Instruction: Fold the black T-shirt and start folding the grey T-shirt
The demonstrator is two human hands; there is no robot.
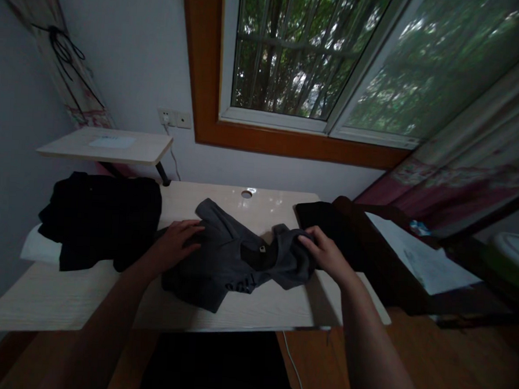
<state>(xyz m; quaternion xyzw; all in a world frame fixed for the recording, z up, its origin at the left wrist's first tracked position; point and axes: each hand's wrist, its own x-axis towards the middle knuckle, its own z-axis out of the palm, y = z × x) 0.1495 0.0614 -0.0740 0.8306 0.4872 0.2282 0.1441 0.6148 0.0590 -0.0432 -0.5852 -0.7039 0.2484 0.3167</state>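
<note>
A dark grey T-shirt (212,262) lies crumpled across the pale desk, its neck opening and small label facing up near the middle. Dark lettering shows on the fabric close to the front edge. My left hand (181,245) rests on the left part of the shirt, fingers stretched out and apart. At the other end, my right hand (326,253) grips the bunched cloth between thumb and fingers. Some of its fingertips are hidden by the fabric.
Folded black clothing (105,218) lies at the left over something white (41,246). Behind it stands a small raised shelf (144,148). A black item (323,221) sits at the desk's right end, beside dark furniture with a paper sheet (417,255). A cable (294,364) hangs below.
</note>
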